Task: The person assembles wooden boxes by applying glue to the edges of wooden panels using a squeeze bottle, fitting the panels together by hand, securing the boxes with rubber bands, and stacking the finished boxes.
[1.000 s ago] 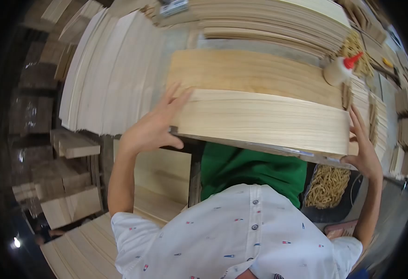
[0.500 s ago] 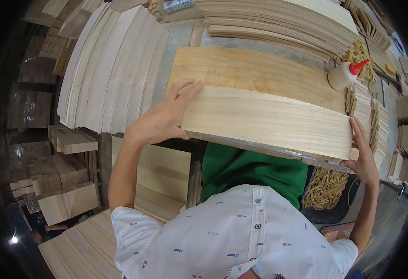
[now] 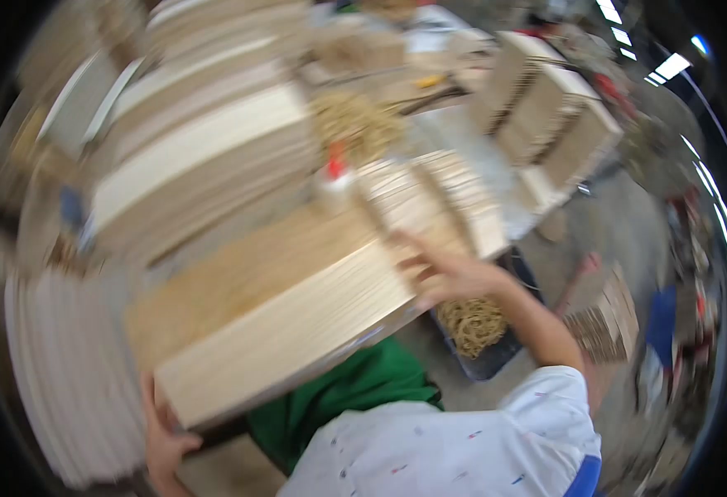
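Observation:
A long pale wooden board (image 3: 289, 331) lies along the near edge of the worktable, over a wider yellowish board (image 3: 223, 273). My left hand (image 3: 165, 439) is closed round its left end, thumb on the near side and fingers at the far side. At the right end is my right hand (image 3: 446, 277), its fingers apart and pointing at the board's end and the small wooden strips (image 3: 401, 199) beside it. Blur hides whether these fingertips touch the wood. A white glue bottle with a red tip (image 3: 334, 186) stands behind the board.
Stacked pale boards (image 3: 198, 157) stand behind, and more boards (image 3: 69, 373) lie at left. Rubber bands heap up on the table (image 3: 351, 124) and fill a dark tray (image 3: 471, 327) below its edge. Bundled wooden pieces (image 3: 546, 108) stand at the far right.
The view has swung to the right, bringing in the floor and far-right stacks. My right hand's fingers have spread from their grip on the board's end; my left hand still holds the other end.

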Demonstrator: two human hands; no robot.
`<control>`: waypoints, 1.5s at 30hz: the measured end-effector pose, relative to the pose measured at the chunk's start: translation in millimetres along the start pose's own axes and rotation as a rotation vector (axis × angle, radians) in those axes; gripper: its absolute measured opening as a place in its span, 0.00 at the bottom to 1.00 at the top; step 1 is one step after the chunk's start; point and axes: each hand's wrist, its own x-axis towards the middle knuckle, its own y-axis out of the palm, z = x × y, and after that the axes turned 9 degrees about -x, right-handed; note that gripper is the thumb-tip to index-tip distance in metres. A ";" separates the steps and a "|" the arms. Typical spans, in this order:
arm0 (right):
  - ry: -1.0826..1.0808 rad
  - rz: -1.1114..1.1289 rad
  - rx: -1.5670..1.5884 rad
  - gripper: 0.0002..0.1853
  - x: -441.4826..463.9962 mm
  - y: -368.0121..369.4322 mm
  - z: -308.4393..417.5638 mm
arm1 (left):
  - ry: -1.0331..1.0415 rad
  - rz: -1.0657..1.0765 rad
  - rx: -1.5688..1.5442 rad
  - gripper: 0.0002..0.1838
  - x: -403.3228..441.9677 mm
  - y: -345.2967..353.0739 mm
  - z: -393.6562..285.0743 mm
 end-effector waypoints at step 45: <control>-0.035 -0.009 0.614 0.64 29.8 10.9 1.9 | -0.058 -0.315 -0.273 0.48 1.2 -67.6 65.6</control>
